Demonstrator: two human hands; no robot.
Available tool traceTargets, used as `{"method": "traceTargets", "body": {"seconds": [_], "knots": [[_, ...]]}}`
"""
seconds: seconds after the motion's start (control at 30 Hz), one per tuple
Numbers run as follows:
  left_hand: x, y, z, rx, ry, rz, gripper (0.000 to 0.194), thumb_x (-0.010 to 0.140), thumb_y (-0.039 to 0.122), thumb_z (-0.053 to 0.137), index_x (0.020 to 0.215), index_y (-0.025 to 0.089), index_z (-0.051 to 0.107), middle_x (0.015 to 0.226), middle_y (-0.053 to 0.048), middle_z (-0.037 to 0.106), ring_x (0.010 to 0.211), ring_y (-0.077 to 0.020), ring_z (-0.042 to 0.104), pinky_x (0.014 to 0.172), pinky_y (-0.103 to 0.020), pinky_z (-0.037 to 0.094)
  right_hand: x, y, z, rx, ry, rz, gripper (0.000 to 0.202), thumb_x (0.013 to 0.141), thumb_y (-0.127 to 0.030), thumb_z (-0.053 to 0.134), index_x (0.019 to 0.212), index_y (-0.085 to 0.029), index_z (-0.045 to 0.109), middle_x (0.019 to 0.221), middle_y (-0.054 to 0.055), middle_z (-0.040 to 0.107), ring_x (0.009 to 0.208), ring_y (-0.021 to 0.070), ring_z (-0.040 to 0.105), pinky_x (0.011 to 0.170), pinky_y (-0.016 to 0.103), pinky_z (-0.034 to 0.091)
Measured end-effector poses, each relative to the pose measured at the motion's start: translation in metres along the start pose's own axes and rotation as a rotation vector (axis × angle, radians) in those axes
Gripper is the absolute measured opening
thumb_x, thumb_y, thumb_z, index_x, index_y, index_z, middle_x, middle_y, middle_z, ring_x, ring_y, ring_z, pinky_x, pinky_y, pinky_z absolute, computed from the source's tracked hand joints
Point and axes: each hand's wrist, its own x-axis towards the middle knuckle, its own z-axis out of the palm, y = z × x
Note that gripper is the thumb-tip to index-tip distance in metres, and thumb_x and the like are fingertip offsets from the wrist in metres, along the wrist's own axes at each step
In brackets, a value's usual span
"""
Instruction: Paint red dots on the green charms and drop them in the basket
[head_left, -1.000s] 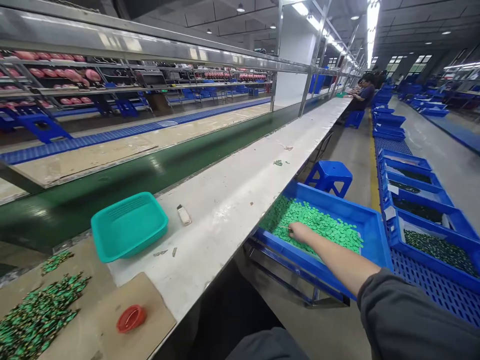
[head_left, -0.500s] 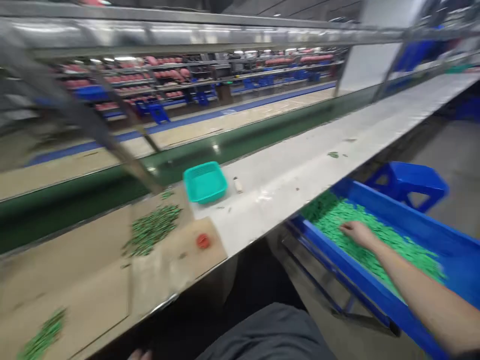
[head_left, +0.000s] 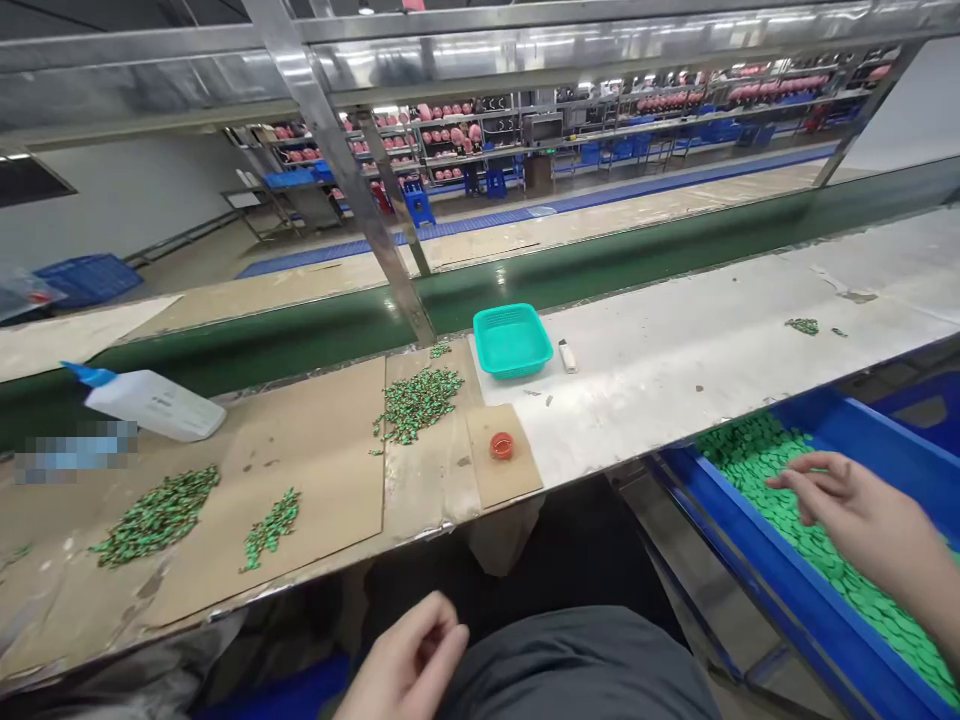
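Observation:
My right hand (head_left: 855,505) is over a blue bin (head_left: 694,490) that holds a bed of flat green pieces (head_left: 765,470). Its thumb and forefinger come close together, and whatever may be between them is too small to make out. Low in front of my lap, my left hand (head_left: 409,655) has its fingers curled in and the thumb against them; its contents are hidden. On the bench, a red-orange round cap-like dish (head_left: 501,446) rests on a square of cardboard (head_left: 506,488). Small green-and-brown pieces form a pile (head_left: 420,402) beside it.
A turquoise basket (head_left: 513,342) and a small white object (head_left: 568,357) stand toward the back. Further piles (head_left: 161,515) (head_left: 271,530) and a white bottle with a blue nozzle (head_left: 154,402) are at left. A metal post (head_left: 352,190) rises behind the bench.
The view has swung left, bringing the bottle and another pile into sight. My left hand has come up into view with curled fingers. My right hand stays over the blue bin.

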Motion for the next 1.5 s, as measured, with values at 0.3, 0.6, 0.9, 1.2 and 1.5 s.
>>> {"method": "traceTargets", "body": {"seconds": [0.3,0.6,0.9,1.2,1.5], "knots": [[0.055,0.076,0.067,-0.737,-0.225,-0.031,0.048,0.09,0.068,0.093,0.106,0.022,0.09,0.085,-0.006,0.074,0.077,-0.0205,0.064,0.072,-0.031,0.054,-0.12,-0.194,0.134,0.437,-0.264,-0.977,0.025,0.111,-0.011,0.07,0.12,-0.028,0.087,0.1,0.008,0.084,0.085,0.0213,0.083,0.074,0.029,0.068],[0.069,0.074,0.046,-0.913,-0.129,-0.074,0.043,0.084,0.06,0.103,0.088,0.019,0.088,0.075,-0.003,0.069,0.072,-0.0163,0.057,0.072,-0.029,0.051,-0.111,-0.213,0.159,0.579,-0.347,-0.78,0.019,0.106,-0.015,0.081,0.114,-0.028,0.09,0.098,0.006,0.083,0.084,0.0203,0.081,0.076,0.029,0.067],[0.077,0.073,0.035,-0.854,-0.094,-0.136,0.05,0.083,0.063,0.103,0.075,0.019,0.08,0.07,-0.003,0.066,0.069,-0.0169,0.051,0.067,-0.03,0.046,-0.108,-0.231,0.17,0.774,-0.709,0.014,0.034,0.09,-0.051,0.097,0.102,-0.02,0.09,0.081,0.006,0.08,0.074,0.0177,0.07,0.07,0.028,0.057],[0.073,0.069,0.031,-0.87,-0.106,-0.144,0.055,0.081,0.066,0.103,0.072,0.02,0.075,0.067,-0.001,0.063,0.066,-0.0157,0.048,0.065,-0.029,0.044,-0.099,-0.24,0.171,0.89,-0.874,0.158,0.044,0.076,-0.049,0.11,0.087,-0.018,0.081,0.062,-0.007,0.059,0.056,0.0077,0.044,0.057,0.022,0.041],[0.065,0.058,0.027,-0.954,-0.092,-0.117,0.049,0.085,0.06,0.104,0.076,0.018,0.08,0.067,0.0,0.067,0.065,-0.0122,0.055,0.065,-0.023,0.048,-0.111,-0.244,0.178,0.871,-0.921,0.144,0.053,0.078,-0.057,0.108,0.087,-0.019,0.073,0.066,-0.006,0.059,0.058,0.0078,0.042,0.057,0.022,0.036]]}}
